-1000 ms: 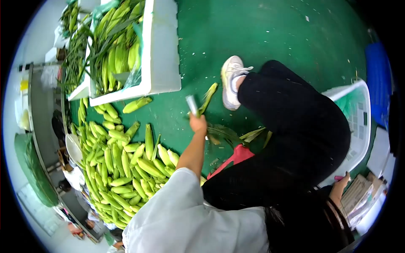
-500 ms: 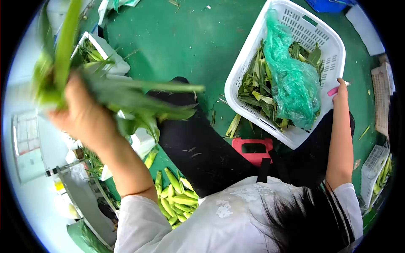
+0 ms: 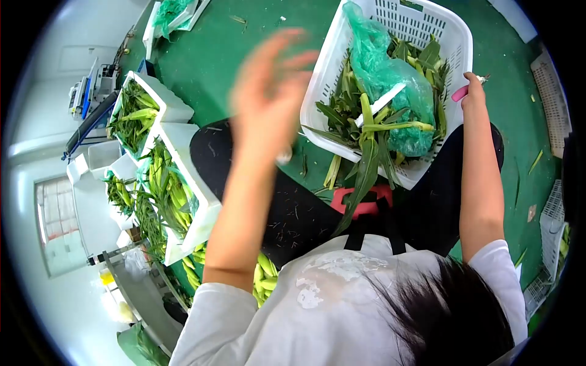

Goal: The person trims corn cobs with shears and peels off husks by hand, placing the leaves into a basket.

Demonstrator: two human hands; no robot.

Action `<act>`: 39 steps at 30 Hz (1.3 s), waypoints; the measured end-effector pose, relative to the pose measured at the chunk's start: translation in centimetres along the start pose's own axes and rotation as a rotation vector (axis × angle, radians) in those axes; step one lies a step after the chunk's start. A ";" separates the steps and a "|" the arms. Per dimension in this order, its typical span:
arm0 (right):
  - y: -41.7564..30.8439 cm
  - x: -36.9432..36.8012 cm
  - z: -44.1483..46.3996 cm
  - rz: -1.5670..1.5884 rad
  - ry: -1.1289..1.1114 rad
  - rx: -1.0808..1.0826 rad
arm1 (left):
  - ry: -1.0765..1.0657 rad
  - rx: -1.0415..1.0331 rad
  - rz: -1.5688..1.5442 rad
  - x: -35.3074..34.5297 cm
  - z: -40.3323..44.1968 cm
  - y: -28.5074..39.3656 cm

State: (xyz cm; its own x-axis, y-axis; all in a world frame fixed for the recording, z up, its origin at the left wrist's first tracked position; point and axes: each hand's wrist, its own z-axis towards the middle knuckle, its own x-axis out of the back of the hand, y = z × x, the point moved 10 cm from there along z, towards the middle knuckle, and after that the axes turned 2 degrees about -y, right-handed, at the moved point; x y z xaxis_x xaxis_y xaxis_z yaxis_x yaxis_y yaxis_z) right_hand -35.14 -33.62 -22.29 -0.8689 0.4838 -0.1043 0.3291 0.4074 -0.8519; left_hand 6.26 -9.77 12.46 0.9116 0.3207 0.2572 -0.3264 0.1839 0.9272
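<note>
My left hand (image 3: 271, 91), blurred by motion, is raised left of the white basket (image 3: 455, 36) with its fingers apart and nothing in them. My right hand (image 3: 473, 91) is closed around a small tool with a pink handle (image 3: 459, 94) beside the basket's right wall; its pale tip is too small to make out. Inside the basket lie green corn husks and leaves (image 3: 342, 110), a crumpled green plastic bag (image 3: 418, 91) and a white strip (image 3: 381, 104). Some long leaves (image 3: 366, 168) hang over the near rim.
White foam boxes (image 3: 204, 216) with unhusked corn (image 3: 165, 177) stand at the left. Peeled corn cobs (image 3: 265, 277) are piled on the floor by my left leg. A red plastic object (image 3: 360, 200) sits between my legs. More crates (image 3: 552, 222) are at the right.
The bunch of corn leaves has left my left hand, which has moved right toward the basket. Leaves and a white strip now lie on top in the basket. My right hand keeps the pink-handled tool.
</note>
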 end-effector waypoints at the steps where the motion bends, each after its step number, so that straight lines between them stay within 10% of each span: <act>1: -1.0 0.1 -1.8 0.024 0.056 0.012 | 0.272 -0.160 0.126 6.5 -1.5 2.1; 4: -4.4 1.9 -1.7 0.163 0.175 0.300 | 0.970 -0.149 0.307 24.1 -11.8 -5.0; 6: -9.4 4.1 -1.8 0.064 0.084 0.470 | 1.014 0.414 0.205 30.5 -22.9 -27.4; 9: -16.0 2.7 -13.6 -0.080 -0.174 0.627 | 0.802 1.273 0.144 18.0 -38.6 -48.8; 14: -17.9 13.9 -16.0 -0.407 -0.048 0.645 | 0.800 1.843 0.719 2.5 -40.1 -48.7; 16: -18.4 16.3 -16.5 -0.584 0.131 0.574 | 0.752 1.842 0.854 -0.6 -37.1 -47.4; 19: -18.9 16.7 -12.1 -0.632 0.107 0.465 | 0.233 0.961 0.560 -7.7 -29.4 -48.1; 26: -16.8 5.0 -5.4 -0.577 -0.249 0.572 | -0.651 0.713 0.720 -10.1 -24.8 -46.8; 30: -10.0 -0.7 -4.5 -0.662 -0.058 0.501 | -0.492 0.244 0.894 -7.6 -24.3 -47.6; 35: -10.3 -1.5 -3.2 -0.993 0.318 0.841 | -0.066 0.773 0.744 8.0 -29.2 -53.5; 36: -10.6 -1.8 -4.0 -1.194 0.427 0.855 | 0.151 1.188 0.766 14.2 -32.4 -54.2; 39: -10.5 -2.8 -8.1 -1.320 0.639 0.684 | 0.588 0.838 0.962 29.0 -28.9 -45.1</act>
State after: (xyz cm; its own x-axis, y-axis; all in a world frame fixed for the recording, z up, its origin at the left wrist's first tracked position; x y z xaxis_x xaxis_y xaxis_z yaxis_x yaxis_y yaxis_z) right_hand -33.20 -32.98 -8.88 -0.0534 0.3919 0.9184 -0.8529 0.4604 -0.2460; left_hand 40.19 18.11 -29.74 0.1145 0.3776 0.9189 -0.3205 -0.8615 0.3939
